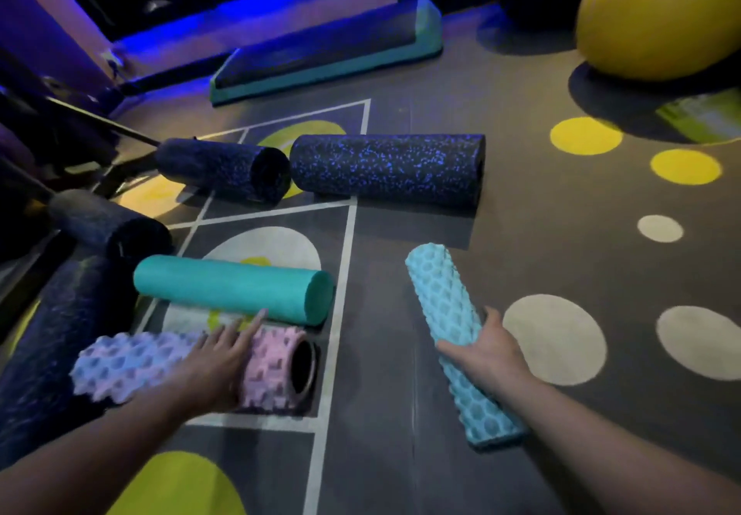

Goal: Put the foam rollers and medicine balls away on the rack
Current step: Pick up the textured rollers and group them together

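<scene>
- The right grip [485, 350] is curled round the pale blue bumpy roller [445, 306], whose long axis runs near to far. The left grip [218, 358] rests flat, fingers straight, on the pink bumpy roller [276, 370], which lies left to right on the floor [381, 374].
- A dark speckled roller [387, 168] lies far, centre.
- A teal roller [224, 284] lies just beyond the left grip.
- No writing is readable.

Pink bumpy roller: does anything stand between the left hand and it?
Nothing visible. The left hand rests on the pink bumpy roller, fingers straight across its top; the smooth teal roller lies just beyond the fingertips.
</scene>
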### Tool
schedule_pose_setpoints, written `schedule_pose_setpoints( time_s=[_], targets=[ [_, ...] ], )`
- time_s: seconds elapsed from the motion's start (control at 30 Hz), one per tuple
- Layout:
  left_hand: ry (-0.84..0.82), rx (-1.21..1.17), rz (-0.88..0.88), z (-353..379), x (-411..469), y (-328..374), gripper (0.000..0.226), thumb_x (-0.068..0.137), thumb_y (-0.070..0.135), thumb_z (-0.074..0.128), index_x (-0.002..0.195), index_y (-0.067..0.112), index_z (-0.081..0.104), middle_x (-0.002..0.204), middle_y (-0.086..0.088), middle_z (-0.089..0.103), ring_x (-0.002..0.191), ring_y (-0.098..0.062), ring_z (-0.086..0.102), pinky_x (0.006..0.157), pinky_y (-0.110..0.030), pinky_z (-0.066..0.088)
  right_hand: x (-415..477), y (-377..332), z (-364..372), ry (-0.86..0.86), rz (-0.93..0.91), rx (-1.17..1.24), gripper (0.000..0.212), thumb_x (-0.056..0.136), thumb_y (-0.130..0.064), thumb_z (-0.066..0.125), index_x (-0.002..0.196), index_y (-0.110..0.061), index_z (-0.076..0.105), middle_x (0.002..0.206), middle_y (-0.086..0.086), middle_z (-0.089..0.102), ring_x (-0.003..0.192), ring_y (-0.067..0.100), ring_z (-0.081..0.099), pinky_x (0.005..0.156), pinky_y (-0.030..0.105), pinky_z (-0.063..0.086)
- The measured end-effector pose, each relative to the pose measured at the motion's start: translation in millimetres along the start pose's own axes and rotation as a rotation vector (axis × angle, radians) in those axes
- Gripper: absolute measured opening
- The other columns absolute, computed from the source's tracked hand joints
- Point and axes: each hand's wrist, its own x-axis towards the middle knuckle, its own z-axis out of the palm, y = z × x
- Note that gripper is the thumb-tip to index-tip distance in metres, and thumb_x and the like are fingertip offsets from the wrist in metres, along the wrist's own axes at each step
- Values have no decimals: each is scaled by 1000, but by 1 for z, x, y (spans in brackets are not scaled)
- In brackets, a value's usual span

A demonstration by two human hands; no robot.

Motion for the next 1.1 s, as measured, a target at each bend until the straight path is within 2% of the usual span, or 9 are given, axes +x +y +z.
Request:
schedule_pose_setpoints(
  time_s=[0.07,0.17,0.23,0.37,0.57,0.73,0.87,1.0,1.1],
  targets=[
    [-1,44,26,-19,11,9,141,54,43,77,154,35,-22,135,-12,52,116,-35,54,94,-42,52,-2,5,-15,32,16,40,106,54,-59,75,143,-23,30,123,3,62,107,30,63,92,40,53],
    [0,66,82,-53,24,24,130,57,65,68,160,34,-6,138,-1,51,120,-25,48,93,-36,47,1,12,-36,111,84,208,89,70,-50,79,140,-19,34,118,5,62,95,28,60,85,37,51],
    [72,31,144,-78,38,57,127,58,76,62,161,34,2,133,-1,53,117,-26,48,89,-36,45,5,16,-53,203,139,309,84,69,-55,76,133,-18,38,119,8,64,95,31,63,87,41,54],
    [232,-115,192,-148,78,167,124,55,82,60,159,34,13,136,-6,54,123,-33,46,98,-41,44,10,27,-99,357,227,458,91,52,-67,71,123,-17,41,119,11,63,104,37,64,94,52,53],
    [431,-431,211,-257,114,332,119,58,78,71,156,36,18,138,-13,51,128,-36,43,102,-51,39,3,68,-180,592,304,519,83,65,-61,74,124,-11,43,123,15,63,109,38,63,98,50,51],
    [478,-698,594,-308,109,423,98,86,39,73,162,19,13,137,-21,48,124,-41,51,96,-43,43,-11,117,-226,730,356,479,78,73,-52,79,126,-7,45,128,17,63,115,39,62,98,45,51],
    [418,-534,680,-303,111,426,92,88,46,71,160,22,19,149,-17,40,132,-38,48,103,-42,44,-21,144,-238,802,475,565,84,75,-53,80,130,0,45,133,25,59,118,41,61,99,42,49],
    [192,-294,407,-263,130,376,136,59,77,78,160,28,2,164,-17,18,149,-40,24,119,-54,28,-16,140,-218,758,485,600,82,74,-51,80,128,-2,43,133,25,58,118,42,60,101,44,49],
    [34,-246,252,-227,134,324,148,53,76,81,159,33,-12,166,-15,13,148,-44,25,116,-60,27,-3,125,-199,726,476,615,82,76,-50,80,128,-3,38,134,26,57,119,42,59,102,48,48]
  ],
)
